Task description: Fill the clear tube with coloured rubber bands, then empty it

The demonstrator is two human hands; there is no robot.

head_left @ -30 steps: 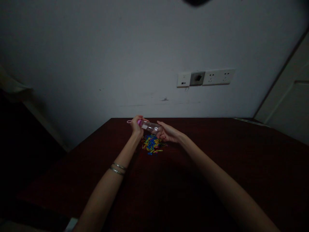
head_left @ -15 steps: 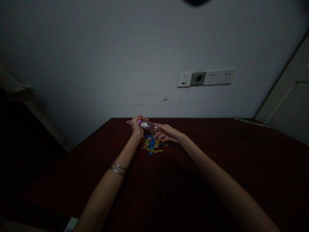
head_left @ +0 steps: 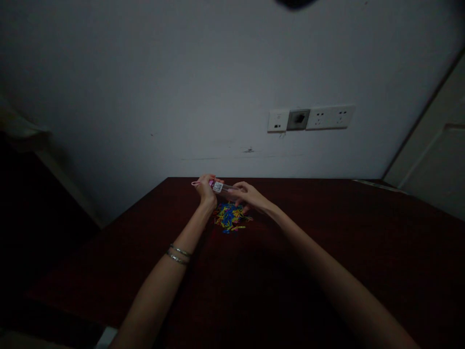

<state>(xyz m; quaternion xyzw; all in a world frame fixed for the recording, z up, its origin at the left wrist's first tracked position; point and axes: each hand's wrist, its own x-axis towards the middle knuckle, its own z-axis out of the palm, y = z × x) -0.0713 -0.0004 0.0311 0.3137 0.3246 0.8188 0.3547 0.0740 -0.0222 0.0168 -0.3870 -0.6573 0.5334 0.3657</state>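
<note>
A clear bottle with a pink cap and a pink loop lies tilted between my two hands, just above the tabletop. My left hand is wrapped round its capped end, with the loop sticking out to the left. Round the other end curl the fingers of my right hand. A white label with a printed code faces up near the cap. Beneath the bottle lies a pile of small blue, yellow and pink clips; their exact kind is too small to tell.
The dark red-brown table meets a grey-white wall at its back edge. Wall sockets sit above it to the right. A pale door stands at far right.
The bottle has turned about its long axis, so the label now faces up. My right hand's fingers have shifted their grip on it; my left hand has hardly moved. The pile looks the same.
</note>
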